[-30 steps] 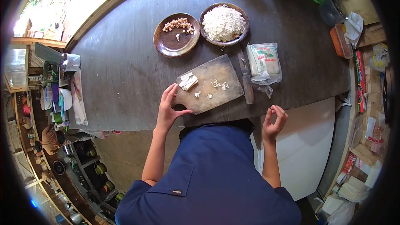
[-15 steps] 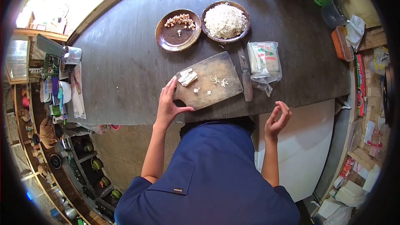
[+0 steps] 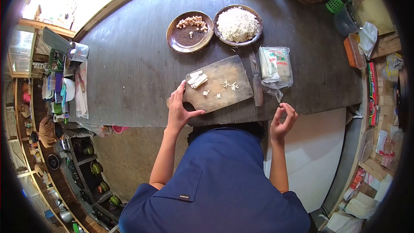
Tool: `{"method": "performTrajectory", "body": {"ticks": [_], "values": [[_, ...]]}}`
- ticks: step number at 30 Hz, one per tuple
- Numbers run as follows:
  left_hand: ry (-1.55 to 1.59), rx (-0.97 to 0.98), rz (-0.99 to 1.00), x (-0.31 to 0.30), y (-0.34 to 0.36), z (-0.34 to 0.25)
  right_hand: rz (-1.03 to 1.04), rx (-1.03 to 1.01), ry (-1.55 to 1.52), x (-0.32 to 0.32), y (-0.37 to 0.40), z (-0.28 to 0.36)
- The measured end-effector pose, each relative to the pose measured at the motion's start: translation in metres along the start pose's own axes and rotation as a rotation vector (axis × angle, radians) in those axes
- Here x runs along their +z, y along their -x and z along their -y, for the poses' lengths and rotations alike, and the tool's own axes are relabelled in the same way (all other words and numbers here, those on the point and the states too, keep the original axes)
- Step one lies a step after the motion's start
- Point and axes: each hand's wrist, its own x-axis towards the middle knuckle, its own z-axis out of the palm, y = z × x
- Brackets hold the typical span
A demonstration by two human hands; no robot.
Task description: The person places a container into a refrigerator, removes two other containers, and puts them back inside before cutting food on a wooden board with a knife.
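**Navy shirt, top-down view**

Pretty much all you get of the person is a dark navy-blue short-sleeved cloth shirt (image 3: 233, 177). It's a plain solid colour with no print or pattern. There's a stitched patch chest pocket (image 3: 172, 181) on the wearer's left side, and a tiny dark label tab (image 3: 184, 197) sits along one edge of it. The tab has pale lettering that's way too small to read. The sleeves are short, so both forearms are bare down to the left hand (image 3: 179, 112) and the right hand (image 3: 282, 123). The fisheye lens makes the shirt bulge out wide across the bottom.
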Motion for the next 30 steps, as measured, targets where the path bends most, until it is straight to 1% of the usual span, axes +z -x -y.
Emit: {"method": "performTrajectory", "body": {"ticks": [2,4,5,8,11,14,20,22,26,30], "values": [[0.006,0.022,-0.024,0.001,-0.001,-0.002,-0.005,-0.006,-0.007,0.002,-0.001,0.000],[-0.003,-0.046,0.005,0.000,0.000,-0.003,-0.001,-0.002,-0.030,0.002,-0.003,0.002],[0.007,-0.041,0.007,0.000,0.000,-0.005,-0.002,-0.004,-0.020,0.001,-0.005,0.003],[-0.025,-0.062,0.006,-0.002,-0.003,-0.010,0.067,-0.030,-0.047,0.002,-0.012,0.003],[-0.074,-0.028,-0.027,0.002,-0.005,-0.009,0.121,-0.093,-0.052,0.004,-0.020,0.005],[-0.043,-0.045,-0.029,0.001,-0.004,-0.011,0.140,-0.116,-0.069,0.008,-0.031,0.014],[-0.113,0.009,-0.046,0.006,0.005,-0.016,0.121,-0.146,-0.049,0.020,-0.037,0.032],[-0.138,0.016,-0.012,0.007,0.007,-0.015,0.116,-0.130,-0.027,0.021,-0.033,0.036],[-0.125,0.039,-0.018,0.008,0.014,-0.010,0.113,-0.123,-0.020,0.014,-0.019,0.044],[-0.092,0.051,-0.045,0.016,0.024,-0.009,0.155,-0.033,-0.004,0.009,-0.015,0.048]]}}
